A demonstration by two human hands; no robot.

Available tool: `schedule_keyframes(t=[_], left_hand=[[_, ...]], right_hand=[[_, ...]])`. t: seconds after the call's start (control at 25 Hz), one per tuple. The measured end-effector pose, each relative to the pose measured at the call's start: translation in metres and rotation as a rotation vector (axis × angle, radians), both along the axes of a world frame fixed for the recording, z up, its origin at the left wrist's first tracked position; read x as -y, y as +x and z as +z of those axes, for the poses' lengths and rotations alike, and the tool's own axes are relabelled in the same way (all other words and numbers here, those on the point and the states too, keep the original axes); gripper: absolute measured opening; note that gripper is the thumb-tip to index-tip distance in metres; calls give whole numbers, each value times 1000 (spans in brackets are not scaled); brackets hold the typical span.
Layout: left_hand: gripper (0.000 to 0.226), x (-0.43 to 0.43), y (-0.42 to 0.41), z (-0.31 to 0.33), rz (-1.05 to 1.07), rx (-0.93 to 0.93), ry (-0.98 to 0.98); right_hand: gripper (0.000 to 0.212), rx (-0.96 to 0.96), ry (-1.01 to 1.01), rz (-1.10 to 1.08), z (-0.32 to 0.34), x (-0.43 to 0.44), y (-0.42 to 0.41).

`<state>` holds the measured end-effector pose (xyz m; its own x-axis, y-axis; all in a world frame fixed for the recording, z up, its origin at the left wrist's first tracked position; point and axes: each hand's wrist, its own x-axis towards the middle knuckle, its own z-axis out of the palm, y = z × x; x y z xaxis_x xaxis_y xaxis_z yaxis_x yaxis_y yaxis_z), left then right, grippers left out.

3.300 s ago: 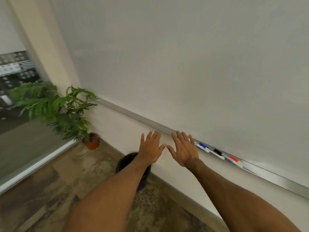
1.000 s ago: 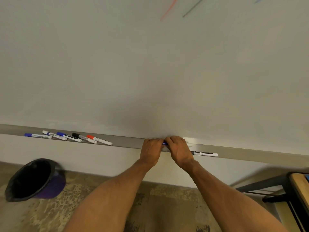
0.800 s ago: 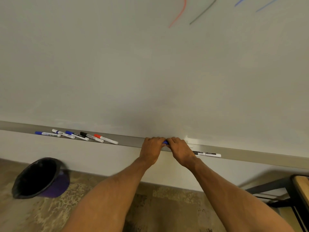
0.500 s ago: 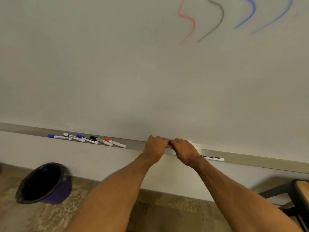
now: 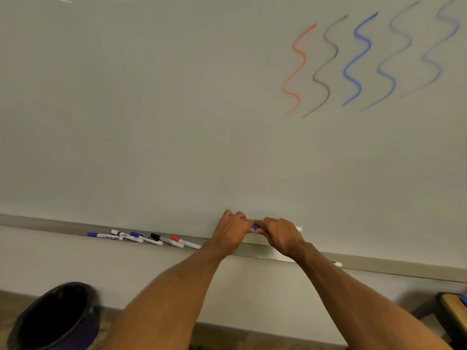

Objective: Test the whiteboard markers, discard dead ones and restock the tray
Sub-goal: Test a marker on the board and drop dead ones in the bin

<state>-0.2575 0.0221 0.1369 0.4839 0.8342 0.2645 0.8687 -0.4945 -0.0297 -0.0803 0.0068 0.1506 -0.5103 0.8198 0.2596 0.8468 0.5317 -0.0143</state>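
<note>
1. A round black waste bin (image 5: 54, 319) with a dark, purplish outer wall stands on the mottled brown floor at my far left, below the tray and well apart from my hands.
2. The long, flat grey metal tray (image 5: 50, 224) runs under the smooth white whiteboard (image 5: 151, 109), sloping down to the right.
3. 5 slim white-barrelled markers lie loose on the tray in a slanted, overlapping row: a blue-capped marker (image 5: 104, 235), a second blue-capped marker (image 5: 126, 235), a third blue-capped marker (image 5: 146, 238), a black-capped marker (image 5: 166, 240) and a red-capped marker (image 5: 185, 242), the last ending just beside my left wrist.
4. My left hand (image 5: 231, 232) is curled into a fist, clamped on the blue cap (image 5: 255, 226) of the marker I hold just above the tray.
5. My right hand (image 5: 280, 234) is closed around the same marker's white cylindrical barrel (image 5: 298, 228), whose end pokes out past my knuckles; the 2 fists touch over the cap.
6. Behind my right forearm, the tip of another white marker (image 5: 338, 264) lies on the tray.
7. Up at the right, 5 wavy strokes mark the board: a red squiggle (image 5: 295, 72), a grey-black squiggle (image 5: 326, 66), a solid blue squiggle (image 5: 356, 59) and 2 paler, streaky blue ones (image 5: 394, 59).
8. At the far right edge, a wooden-topped table corner (image 5: 453, 308) with a dark frame shows.
</note>
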Motion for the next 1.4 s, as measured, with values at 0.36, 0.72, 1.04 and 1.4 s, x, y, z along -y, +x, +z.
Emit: schedule_keyframes(t=[0.36, 0.72, 1.04, 1.4], left_hand=[[32, 2, -18, 51, -35, 27, 125], [23, -15, -35, 132, -158, 205, 614], [41, -67, -45, 253, -70, 353, 830], [58, -114, -45, 331, -109, 335, 949]], right_hand=[[54, 54, 128, -49, 51, 8, -13], [36, -495, 134, -117, 131, -12, -23], [33, -685, 468, -36, 251, -40, -35], [45, -736, 762, 2, 294, -75, -40]])
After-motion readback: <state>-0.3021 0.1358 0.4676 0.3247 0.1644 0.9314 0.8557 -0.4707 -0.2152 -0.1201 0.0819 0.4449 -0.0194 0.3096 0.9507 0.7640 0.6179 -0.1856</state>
